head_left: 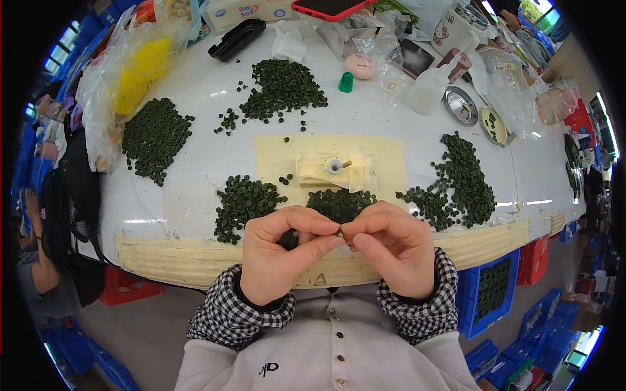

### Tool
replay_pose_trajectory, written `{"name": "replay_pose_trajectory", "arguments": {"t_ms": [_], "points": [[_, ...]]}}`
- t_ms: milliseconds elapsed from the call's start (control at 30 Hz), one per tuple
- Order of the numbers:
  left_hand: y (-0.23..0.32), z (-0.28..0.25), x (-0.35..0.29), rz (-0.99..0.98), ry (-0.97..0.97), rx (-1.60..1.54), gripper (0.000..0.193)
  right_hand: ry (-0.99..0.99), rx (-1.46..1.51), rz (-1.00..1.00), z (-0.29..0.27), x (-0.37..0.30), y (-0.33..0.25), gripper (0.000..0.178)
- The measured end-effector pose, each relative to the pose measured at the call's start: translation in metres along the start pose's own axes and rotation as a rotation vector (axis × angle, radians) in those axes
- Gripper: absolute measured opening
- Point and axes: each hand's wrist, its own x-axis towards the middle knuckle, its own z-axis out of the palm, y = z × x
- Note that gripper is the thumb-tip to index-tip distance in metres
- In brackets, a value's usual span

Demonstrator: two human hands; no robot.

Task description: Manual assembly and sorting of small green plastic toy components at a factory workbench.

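My left hand (287, 251) and my right hand (394, 247) meet over the table's near edge, thumbs and forefingers pinched together. Between the fingertips is a small dark piece (340, 233), mostly hidden; it resembles the small dark green ring-shaped parts lying around. Just beyond my hands is a pile of these green parts (342, 203), with another pile (244, 205) beside my left hand. Past the near pile, a small fixture (334, 167) with a short upright brown pin is taped onto a yellowish taped patch (277, 153).
More green parts lie in piles at the right (466, 186), back (280, 88) and far left (156, 140). Farther back are a green cap (345, 82), a black holder-like object (236, 40), a white mug (460, 29) and a round tin (460, 106). A blue crate (489, 293) stands below right.
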Motion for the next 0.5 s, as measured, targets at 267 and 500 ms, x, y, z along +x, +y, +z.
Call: {"name": "replay_pose_trajectory", "arguments": {"t_ms": [267, 500], "points": [[0.0050, 0.0014, 0.0009, -0.062, -0.006, 0.001, 0.019, -0.018, -0.150, -0.132, -0.0021, 0.0014, 0.0024, 0.017], [0.0035, -0.0032, 0.0006, -0.184, -0.104, -0.150, 0.019, -0.031, -0.207, -0.229, -0.0028, 0.0029, 0.0017, 0.016]]}}
